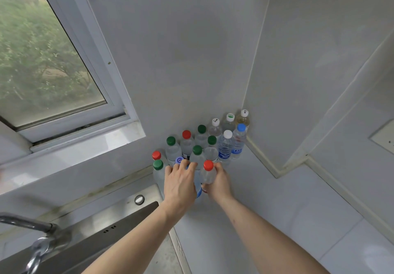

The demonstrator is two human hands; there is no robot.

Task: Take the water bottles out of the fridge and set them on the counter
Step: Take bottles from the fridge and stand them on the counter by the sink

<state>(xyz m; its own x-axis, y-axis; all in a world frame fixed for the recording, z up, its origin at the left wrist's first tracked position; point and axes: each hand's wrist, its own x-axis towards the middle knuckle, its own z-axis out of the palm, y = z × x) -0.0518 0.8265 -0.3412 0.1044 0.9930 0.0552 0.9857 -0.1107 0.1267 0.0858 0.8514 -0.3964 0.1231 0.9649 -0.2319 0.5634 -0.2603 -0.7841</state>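
Several clear water bottles [225, 148] with red, green, blue and white caps stand packed together on the white counter [277, 209], in the corner against the wall. My left hand [180, 183] grips a bottle with a blue cap [179, 160] at the front of the group; its body is mostly hidden behind my fingers. My right hand [219, 183] holds a red-capped bottle [207, 172] right beside it, fingers wrapped round its far side. Both bottles stand upright, at or just above the counter. The fridge is out of sight.
A steel sink [119, 220] lies to the left of the bottles, with a chrome tap [40, 241] at the lower left. A window [42, 60] with a sill fills the upper left. Bare white counter stretches to the right and front.
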